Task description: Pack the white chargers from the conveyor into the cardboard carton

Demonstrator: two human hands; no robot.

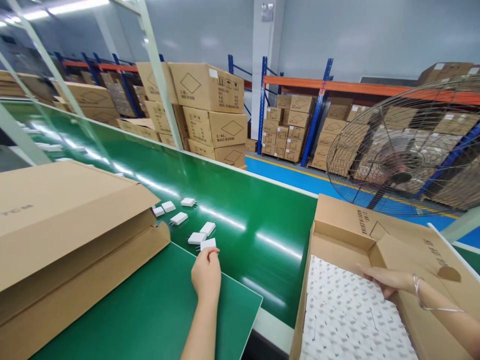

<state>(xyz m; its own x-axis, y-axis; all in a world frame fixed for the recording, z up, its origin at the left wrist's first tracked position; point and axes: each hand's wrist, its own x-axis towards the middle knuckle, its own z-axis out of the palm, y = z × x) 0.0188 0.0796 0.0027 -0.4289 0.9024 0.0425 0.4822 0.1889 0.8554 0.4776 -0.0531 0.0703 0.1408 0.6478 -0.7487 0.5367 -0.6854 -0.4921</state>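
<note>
My left hand (207, 274) reaches over the edge of the green work board, its thumb and fingers closed on a white plug-in charger (208, 244). Close beside it on the green conveyor lie several similar white chargers (197, 238), metal prongs showing on some. Off to the right, my right hand (390, 280), a bangle on its wrist, rests at the far right side of an open cardboard box (347, 234). Its fingers are stretched out, slightly blurred, with nothing visible in them. White sheet-like contents (348, 310) with rows of small grey marks fill the box beneath.
A large brown carton (67, 210) with an open front stands on the green board (150, 300) at left. The conveyor belt (258, 200) runs diagonally behind. Beyond are stacked cartons (213, 95), a big wire-caged fan (397, 155) and storage racks (322, 90).
</note>
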